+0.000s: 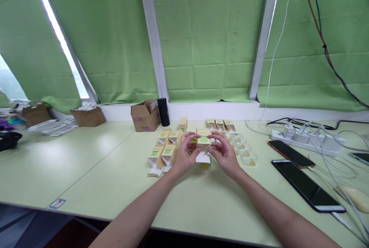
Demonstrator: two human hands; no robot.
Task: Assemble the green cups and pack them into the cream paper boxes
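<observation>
Between my two hands is a small cream-coloured carton (pixel 203 146) with a green square on top and a white flap hanging open toward me. My left hand (pixel 186 152) grips its left side with bent fingers. On the opposite side, my right hand (pixel 226 155) grips it with thumb and fingers. Just below the flap sits a clear round container with a yellow centre (pixel 205 166). Several similar cartons (pixel 156 153) stand left of my left hand, some with open white flaps. To the right of my right hand lie several clear containers with yellow centres (pixel 249 158).
More cartons (pixel 219 125) stand behind my hands. A cardboard box (pixel 144 117) and a black cylinder (pixel 163 112) are at the back. On the right lie two phones (pixel 307 184), a power strip (pixel 305 140) and tangled white cables. Papers (pixel 54 126) and other boxes are far left.
</observation>
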